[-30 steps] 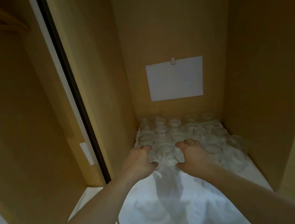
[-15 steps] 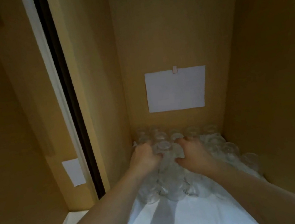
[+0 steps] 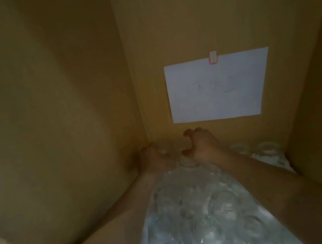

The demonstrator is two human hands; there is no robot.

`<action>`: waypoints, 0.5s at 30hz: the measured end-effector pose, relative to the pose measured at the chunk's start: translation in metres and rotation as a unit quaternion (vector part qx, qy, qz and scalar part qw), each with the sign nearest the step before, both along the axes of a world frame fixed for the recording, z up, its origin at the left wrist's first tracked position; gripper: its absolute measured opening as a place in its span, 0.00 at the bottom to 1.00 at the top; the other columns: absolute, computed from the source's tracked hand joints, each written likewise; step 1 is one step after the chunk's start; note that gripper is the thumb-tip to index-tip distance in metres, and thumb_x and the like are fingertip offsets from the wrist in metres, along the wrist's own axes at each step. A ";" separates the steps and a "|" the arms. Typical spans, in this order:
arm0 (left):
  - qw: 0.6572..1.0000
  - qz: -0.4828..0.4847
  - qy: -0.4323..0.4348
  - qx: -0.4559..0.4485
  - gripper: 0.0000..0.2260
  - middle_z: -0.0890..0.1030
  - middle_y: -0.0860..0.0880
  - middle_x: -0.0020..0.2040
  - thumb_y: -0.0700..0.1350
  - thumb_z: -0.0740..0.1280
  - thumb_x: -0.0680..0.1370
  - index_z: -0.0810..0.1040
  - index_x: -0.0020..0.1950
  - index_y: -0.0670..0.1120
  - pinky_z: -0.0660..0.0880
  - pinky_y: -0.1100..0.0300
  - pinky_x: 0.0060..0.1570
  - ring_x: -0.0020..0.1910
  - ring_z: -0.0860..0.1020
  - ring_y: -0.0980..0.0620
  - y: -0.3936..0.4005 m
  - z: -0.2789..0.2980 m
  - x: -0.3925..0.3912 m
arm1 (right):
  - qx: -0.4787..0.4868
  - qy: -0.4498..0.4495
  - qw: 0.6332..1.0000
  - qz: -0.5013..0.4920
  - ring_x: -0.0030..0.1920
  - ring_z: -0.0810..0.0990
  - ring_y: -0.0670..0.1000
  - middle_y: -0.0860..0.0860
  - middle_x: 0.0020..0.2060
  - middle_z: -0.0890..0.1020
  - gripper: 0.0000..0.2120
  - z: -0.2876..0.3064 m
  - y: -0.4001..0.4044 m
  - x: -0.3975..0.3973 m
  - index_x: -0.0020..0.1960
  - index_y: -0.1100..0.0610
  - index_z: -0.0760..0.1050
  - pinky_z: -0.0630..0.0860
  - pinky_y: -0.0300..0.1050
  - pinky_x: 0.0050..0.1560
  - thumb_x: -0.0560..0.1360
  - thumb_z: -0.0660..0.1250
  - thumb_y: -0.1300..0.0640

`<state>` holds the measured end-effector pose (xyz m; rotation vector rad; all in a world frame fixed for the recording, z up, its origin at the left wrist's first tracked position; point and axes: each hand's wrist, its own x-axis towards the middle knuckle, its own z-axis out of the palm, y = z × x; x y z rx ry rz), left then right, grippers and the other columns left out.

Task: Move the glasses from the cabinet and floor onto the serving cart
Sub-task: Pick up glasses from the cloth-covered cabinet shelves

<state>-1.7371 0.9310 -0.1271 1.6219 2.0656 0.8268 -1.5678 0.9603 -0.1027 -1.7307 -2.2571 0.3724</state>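
In cabinet (image 3: 66,95): two hands (image 3: 182,152) among many glasses (image 3: 204,221).

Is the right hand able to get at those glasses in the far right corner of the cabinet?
Probably yes. The right hand is already deep at the back wall, and the corner glasses stand beside it with nothing visibly between them.
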 end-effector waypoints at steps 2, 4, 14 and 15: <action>1.000 0.012 0.015 -0.015 0.22 0.82 0.45 0.59 0.57 0.69 0.71 0.80 0.60 0.47 0.76 0.57 0.54 0.58 0.80 0.43 0.022 -0.006 0.000 | -0.041 0.011 0.999 0.008 0.63 0.76 0.59 0.57 0.65 0.72 0.31 -0.006 0.028 -0.008 0.72 0.55 0.70 0.78 0.53 0.59 0.72 0.72 0.44; 0.999 0.020 0.017 -0.035 0.24 0.82 0.46 0.59 0.59 0.69 0.70 0.79 0.61 0.48 0.78 0.54 0.56 0.56 0.80 0.44 0.043 -0.009 -0.002 | -0.067 0.017 0.998 0.012 0.60 0.79 0.58 0.55 0.61 0.77 0.26 -0.014 0.051 -0.014 0.64 0.56 0.75 0.79 0.52 0.58 0.70 0.73 0.45; 0.988 0.035 0.035 -0.144 0.31 0.76 0.44 0.64 0.46 0.78 0.70 0.71 0.70 0.45 0.74 0.54 0.62 0.63 0.76 0.41 0.103 -0.040 -0.002 | -0.058 0.065 0.996 0.000 0.56 0.81 0.59 0.56 0.54 0.82 0.32 -0.062 0.093 -0.034 0.64 0.63 0.66 0.77 0.49 0.48 0.68 0.74 0.50; 0.989 0.033 0.047 -0.138 0.33 0.76 0.45 0.64 0.47 0.79 0.68 0.72 0.70 0.46 0.75 0.54 0.61 0.63 0.77 0.42 0.106 -0.040 -0.003 | -0.051 0.062 0.997 -0.004 0.56 0.81 0.59 0.57 0.54 0.82 0.31 -0.062 0.094 -0.033 0.64 0.64 0.65 0.77 0.50 0.48 0.69 0.74 0.53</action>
